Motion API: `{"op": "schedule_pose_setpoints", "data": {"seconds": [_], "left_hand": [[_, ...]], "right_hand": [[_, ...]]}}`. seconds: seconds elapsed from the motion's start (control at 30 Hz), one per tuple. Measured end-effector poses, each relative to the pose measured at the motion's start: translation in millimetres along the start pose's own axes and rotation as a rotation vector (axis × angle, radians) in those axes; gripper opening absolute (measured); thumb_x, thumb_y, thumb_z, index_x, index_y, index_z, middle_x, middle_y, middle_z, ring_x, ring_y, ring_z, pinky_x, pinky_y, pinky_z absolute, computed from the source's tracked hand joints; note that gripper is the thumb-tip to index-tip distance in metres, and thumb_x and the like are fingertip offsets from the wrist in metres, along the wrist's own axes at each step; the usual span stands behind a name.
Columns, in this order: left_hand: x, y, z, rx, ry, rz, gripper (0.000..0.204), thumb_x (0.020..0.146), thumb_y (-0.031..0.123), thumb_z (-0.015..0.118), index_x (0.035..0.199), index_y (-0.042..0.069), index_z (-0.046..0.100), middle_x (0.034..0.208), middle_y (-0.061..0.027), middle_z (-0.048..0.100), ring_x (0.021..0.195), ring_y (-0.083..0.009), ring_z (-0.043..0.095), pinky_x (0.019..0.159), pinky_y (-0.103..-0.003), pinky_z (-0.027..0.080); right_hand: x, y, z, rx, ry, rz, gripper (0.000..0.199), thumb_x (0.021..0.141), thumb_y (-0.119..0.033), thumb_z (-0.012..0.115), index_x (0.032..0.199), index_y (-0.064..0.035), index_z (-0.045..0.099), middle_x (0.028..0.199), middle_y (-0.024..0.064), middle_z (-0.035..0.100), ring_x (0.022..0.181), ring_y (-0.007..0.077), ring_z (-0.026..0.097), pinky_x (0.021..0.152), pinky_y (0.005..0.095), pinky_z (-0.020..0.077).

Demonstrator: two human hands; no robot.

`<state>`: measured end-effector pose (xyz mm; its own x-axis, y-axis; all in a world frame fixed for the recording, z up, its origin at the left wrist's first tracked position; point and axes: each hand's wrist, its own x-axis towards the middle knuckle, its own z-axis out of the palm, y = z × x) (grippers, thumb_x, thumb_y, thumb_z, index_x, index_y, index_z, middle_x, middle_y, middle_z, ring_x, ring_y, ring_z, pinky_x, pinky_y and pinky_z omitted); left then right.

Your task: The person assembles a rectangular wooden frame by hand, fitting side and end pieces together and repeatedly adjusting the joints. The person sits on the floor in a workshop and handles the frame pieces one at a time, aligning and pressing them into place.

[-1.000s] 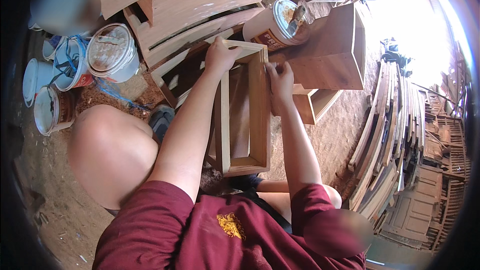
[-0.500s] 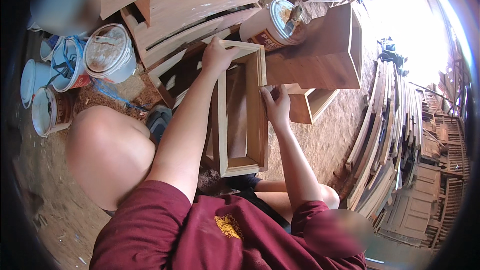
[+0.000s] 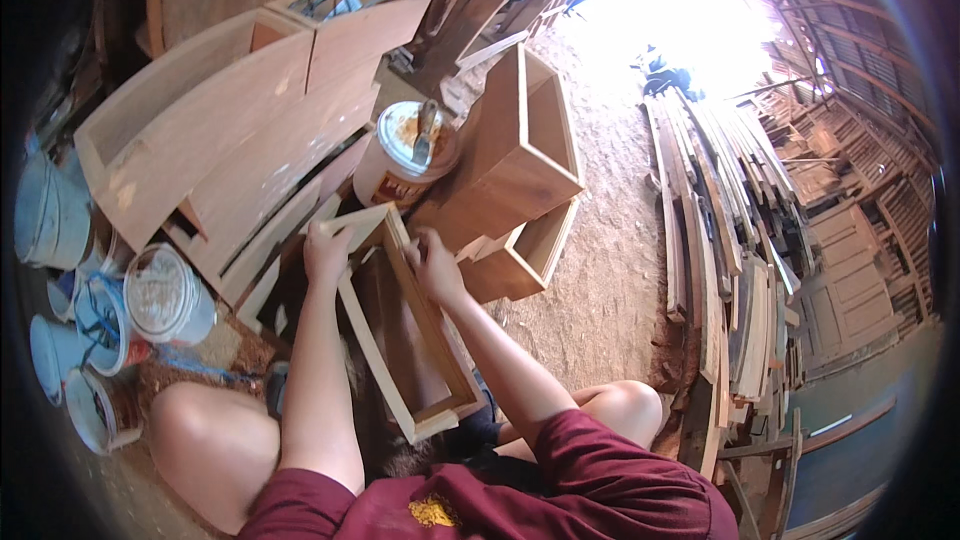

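A shallow rectangular wooden box [image 3: 377, 362], open at the top like a drawer, lies slanted in front of my lap. Its pale wood rim frames a darker inside. My left hand [image 3: 325, 252] is closed on the box's far left corner. On the far part of the right rim, my right hand [image 3: 433, 267] is closed with thumb and fingers against the wood. Beyond the box stands a white lidded bucket [image 3: 392, 175] with a paintbrush [image 3: 425, 132] lying on its stained lid.
Two more wooden boxes, a tall one [image 3: 510, 170] and a lower one [image 3: 525, 255], stand right of the bucket. Long wooden cases [image 3: 230, 130] fill the far left. Several buckets [image 3: 170, 295] crowd the left. Stacked planks [image 3: 700, 240] run along the right of the dusty floor [image 3: 590, 330].
My view has swung up and to the right, showing more of the workshop. The wooden box now lies more slanted in view, and both hands remain at its far end.
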<state>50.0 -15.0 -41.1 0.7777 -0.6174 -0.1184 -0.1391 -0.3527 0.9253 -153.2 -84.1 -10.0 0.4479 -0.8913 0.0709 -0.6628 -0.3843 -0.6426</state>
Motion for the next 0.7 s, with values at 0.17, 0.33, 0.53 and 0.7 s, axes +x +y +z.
{"op": "schedule_pose_setpoints", "data": {"seconds": [0.17, 0.33, 0.53, 0.7], "left_hand": [[-10.5, 15.1, 3.3, -0.016, -0.039, 0.018, 0.06, 0.079, 0.038, 0.077, 0.115, -0.005, 0.059, 0.114, -0.0283, 0.067, 0.111, -0.043, 0.064, 0.095, -0.047, 0.049], [-6.6, 5.9, 7.2, 0.001, -0.027, 0.053, 0.061, 0.078, 0.038, 0.077, 0.117, -0.006, 0.058, 0.115, -0.029, 0.067, 0.111, -0.0433, 0.064, 0.095, -0.047, 0.05], [-0.1, -1.3, 3.6, -0.034, 0.008, 0.054, 0.06, 0.078, 0.038, 0.077, 0.115, -0.006, 0.058, 0.114, -0.0285, 0.067, 0.11, -0.0431, 0.064, 0.094, -0.047, 0.05], [-12.2, 10.8, 5.2, -0.006, -0.049, 0.007, 0.058, 0.078, 0.038, 0.078, 0.113, -0.004, 0.059, 0.113, -0.027, 0.067, 0.109, -0.0431, 0.064, 0.093, -0.048, 0.05]], "right_hand": [[-4.7, 6.0, -10.8, -0.035, -0.059, 0.093, 0.05, 0.103, -0.038, 0.05, 0.136, 0.0006, 0.052, 0.118, 0.0281, 0.067, 0.116, 0.042, 0.063, 0.097, 0.0487, 0.0483], [49.8, -16.4, -13.3, -0.032, -0.169, 0.171, 0.057, 0.105, -0.04, 0.044, 0.137, 0.0057, 0.052, 0.13, 0.0289, 0.062, 0.124, 0.0442, 0.057, 0.104, 0.0465, 0.0447], [18.7, 8.8, 18.9, 0.147, -0.083, 0.002, 0.063, 0.106, -0.041, 0.043, 0.147, 0.0073, 0.04, 0.138, 0.0346, 0.053, 0.129, 0.0455, 0.053, 0.11, 0.0444, 0.0403], [3.7, -13.6, -3.1, 0.021, -0.152, 0.157, 0.065, 0.106, -0.042, 0.039, 0.15, 0.0055, 0.034, 0.136, 0.0338, 0.055, 0.128, 0.046, 0.054, 0.108, 0.046, 0.0416]]}}
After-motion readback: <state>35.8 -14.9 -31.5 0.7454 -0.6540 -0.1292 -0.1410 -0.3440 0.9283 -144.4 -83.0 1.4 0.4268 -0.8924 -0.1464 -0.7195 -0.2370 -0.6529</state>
